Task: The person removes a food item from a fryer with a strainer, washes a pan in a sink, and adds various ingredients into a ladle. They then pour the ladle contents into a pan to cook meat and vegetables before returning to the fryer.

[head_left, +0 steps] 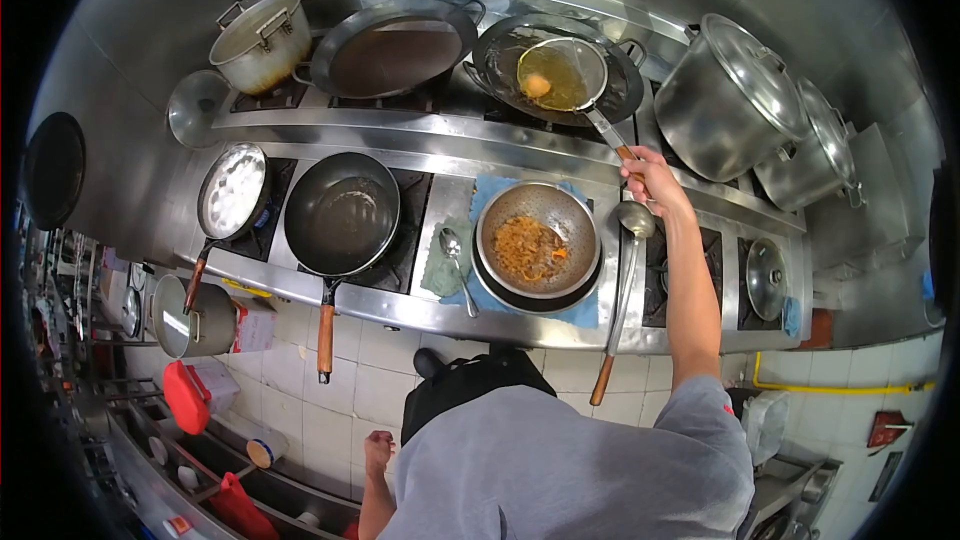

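My right hand (650,180) grips the wooden end of a mesh strainer (597,122), its arm stretched forward. The round mesh sits over a wok (490,65) of yellowish oil at the back, with a small orange-brown piece of food (537,86) in it. Just below that hand, a long-handled ladle (625,265) lies across the counter's front edge. My left hand (378,450) hangs low beside my body, fingers curled in, with nothing visible in it. In front of me stands a perforated metal bowl (575,220) holding browned shredded food (527,248).
A black frying pan (340,215) and a smaller pan with white contents (234,190) occupy the left burners, handles jutting forward. Behind them are a wide pan of dark liquid (395,60) and a dented pot (262,45). Large lidded pots (730,90) stand back right. A spoon (458,270) rests on a green cloth (438,275).
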{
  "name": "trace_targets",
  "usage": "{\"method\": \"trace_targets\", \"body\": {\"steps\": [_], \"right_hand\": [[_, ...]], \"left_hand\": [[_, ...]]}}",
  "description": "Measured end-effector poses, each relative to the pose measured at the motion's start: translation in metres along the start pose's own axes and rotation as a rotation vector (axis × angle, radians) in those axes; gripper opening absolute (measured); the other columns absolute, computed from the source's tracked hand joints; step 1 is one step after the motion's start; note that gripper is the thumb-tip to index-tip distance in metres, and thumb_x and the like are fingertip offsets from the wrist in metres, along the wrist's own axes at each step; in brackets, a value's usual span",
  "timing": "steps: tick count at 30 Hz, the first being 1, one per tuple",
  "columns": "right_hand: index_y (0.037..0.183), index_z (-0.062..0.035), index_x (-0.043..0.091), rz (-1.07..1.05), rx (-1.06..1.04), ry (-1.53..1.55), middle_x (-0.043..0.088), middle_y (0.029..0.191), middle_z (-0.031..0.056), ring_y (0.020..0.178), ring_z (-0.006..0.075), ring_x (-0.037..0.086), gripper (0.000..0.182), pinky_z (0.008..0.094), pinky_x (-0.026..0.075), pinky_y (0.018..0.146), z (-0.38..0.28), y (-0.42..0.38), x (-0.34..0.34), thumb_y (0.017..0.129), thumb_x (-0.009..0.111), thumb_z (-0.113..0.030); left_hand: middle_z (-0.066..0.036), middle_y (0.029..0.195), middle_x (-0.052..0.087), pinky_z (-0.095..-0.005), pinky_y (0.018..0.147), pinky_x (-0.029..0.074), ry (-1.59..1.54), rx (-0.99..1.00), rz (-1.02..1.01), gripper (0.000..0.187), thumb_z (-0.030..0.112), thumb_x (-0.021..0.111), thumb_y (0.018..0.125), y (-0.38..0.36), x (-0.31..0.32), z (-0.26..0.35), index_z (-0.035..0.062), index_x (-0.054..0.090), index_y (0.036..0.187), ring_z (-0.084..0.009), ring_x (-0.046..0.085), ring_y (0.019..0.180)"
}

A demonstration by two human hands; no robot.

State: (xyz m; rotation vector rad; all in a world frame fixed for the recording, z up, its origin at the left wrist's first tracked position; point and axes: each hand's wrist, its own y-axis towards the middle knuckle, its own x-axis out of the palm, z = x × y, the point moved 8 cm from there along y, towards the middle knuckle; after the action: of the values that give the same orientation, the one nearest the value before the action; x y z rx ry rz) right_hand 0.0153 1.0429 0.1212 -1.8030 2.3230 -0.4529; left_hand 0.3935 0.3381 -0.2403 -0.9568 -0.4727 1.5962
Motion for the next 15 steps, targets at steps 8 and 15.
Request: {"method": "trace_targets", "body": {"steps": [8, 15], "right_hand": [[0.122, -0.0016, 0.045, -0.033, 0.006, 0.077, 0.054, 0.077, 0.0024, 0.045, 0.0029, 0.038, 0.032, 0.0187, 0.029, 0.033, 0.006, -0.016, -0.007, 0.091, 0.052, -0.007], [0.13, -0.0015, 0.041, -0.037, 0.009, 0.156, 0.055, 0.077, 0.0034, 0.044, 0.0056, 0.041, 0.041, 0.0209, 0.03, 0.032, 0.02, -0.03, -0.022, 0.091, 0.053, -0.005]], "left_hand": [[-0.008, 0.074, 0.066, -0.0301, 0.061, 0.048, 0.31, 0.521, -0.116, 0.014, 0.013, 0.062, 0.088, -0.046, 0.07, 0.196, -0.0004, 0.066, 0.086, -0.0137, 0.06, 0.067], [-0.009, 0.074, 0.058, -0.0304, 0.057, 0.042, 0.261, 1.339, -0.211, 0.005, 0.003, 0.065, 0.08, -0.128, 0.181, 0.579, 0.0005, 0.061, 0.078, -0.0184, 0.055, 0.064]]}}
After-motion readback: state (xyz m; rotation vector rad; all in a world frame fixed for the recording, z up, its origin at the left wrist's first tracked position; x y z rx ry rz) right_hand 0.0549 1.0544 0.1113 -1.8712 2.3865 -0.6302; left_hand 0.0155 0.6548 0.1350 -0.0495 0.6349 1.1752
